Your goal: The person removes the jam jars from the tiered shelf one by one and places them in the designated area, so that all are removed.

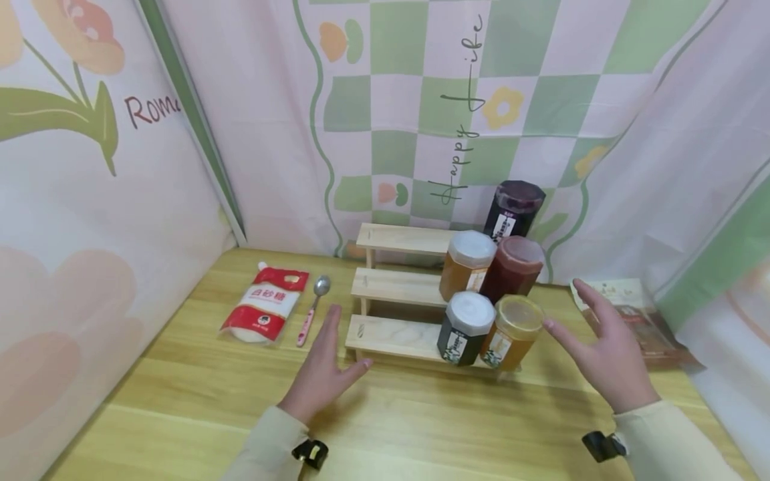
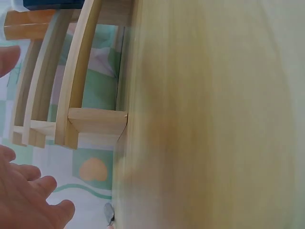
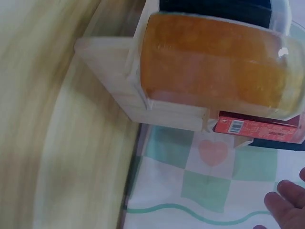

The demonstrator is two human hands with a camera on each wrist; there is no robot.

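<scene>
A three-step wooden rack [image 1: 394, 333] stands on the table with several lidded jars on its right half. On the bottom step are a dark jar with a white lid [image 1: 463, 331] and an amber jar with a yellow lid [image 1: 511, 334]. Behind them stand an amber jar with a white lid [image 1: 466, 267] and a reddish-brown jar [image 1: 511, 270]; a dark purple jar [image 1: 514, 208] tops the rack. My left hand [image 1: 327, 374] hovers left of the rack, fingers extended and holding nothing. To the right, my right hand [image 1: 610, 357] is spread beside the yellow-lidded jar, thumb close to its lid.
At the left lie a red-and-white sugar bag [image 1: 265, 304] and a spoon with a pink handle [image 1: 314, 310]. A brown-and-cream packet [image 1: 640, 327] lies at the right, beyond my right hand. Printed curtains [image 1: 397, 100] hang behind the wooden table [image 1: 421, 427].
</scene>
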